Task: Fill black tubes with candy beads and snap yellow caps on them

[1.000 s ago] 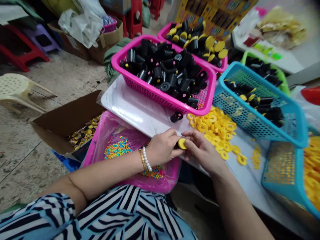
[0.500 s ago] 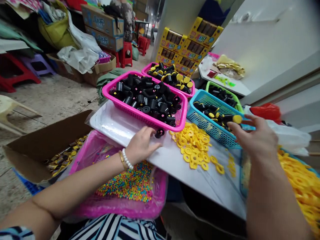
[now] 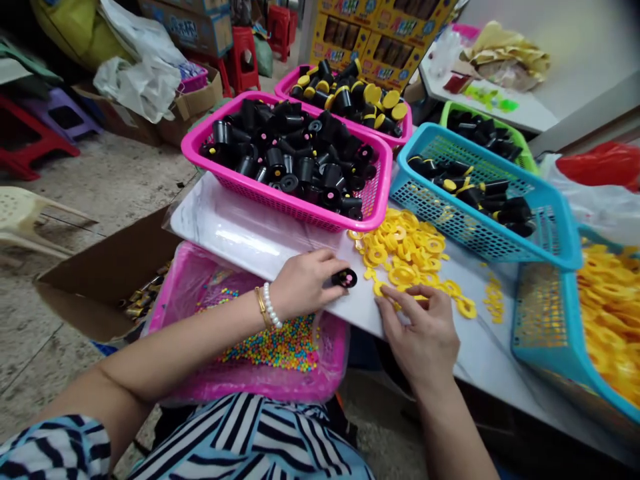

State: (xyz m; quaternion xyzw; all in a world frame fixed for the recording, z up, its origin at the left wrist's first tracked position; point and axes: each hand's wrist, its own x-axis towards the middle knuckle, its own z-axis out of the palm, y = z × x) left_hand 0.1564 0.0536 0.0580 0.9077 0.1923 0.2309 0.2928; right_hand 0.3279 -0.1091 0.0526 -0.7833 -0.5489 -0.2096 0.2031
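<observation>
In the head view, my left hand [image 3: 307,283] is closed around a small black plastic cylinder [image 3: 344,277], with pink bits showing at its open end. It is held over the edge of the white marbled tabletop [image 3: 280,250]. My right hand [image 3: 420,327] is closed in a pinch at the near edge of a pile of yellow plastic rings [image 3: 405,250], with a yellow ring [image 3: 381,288] at its fingertips. A pink basket [image 3: 285,209] full of black cylinders stands just beyond my left hand. Behind my right hand, a blue basket [image 3: 450,227] holds black cylinders with yellow rims.
Below my left arm is a pink plastic-lined tub [image 3: 225,393] of colourful candy beads. A cardboard box [image 3: 100,267] stands on the floor at left. Another blue basket [image 3: 545,313] of yellow rings is at right. More baskets and yellow packaged boxes [image 3: 345,40] stand behind.
My right hand has left the yellow-ended black cylinder at the blue basket and come down to the yellow rings. My left hand still holds its black cylinder. The view has tilted downward.
</observation>
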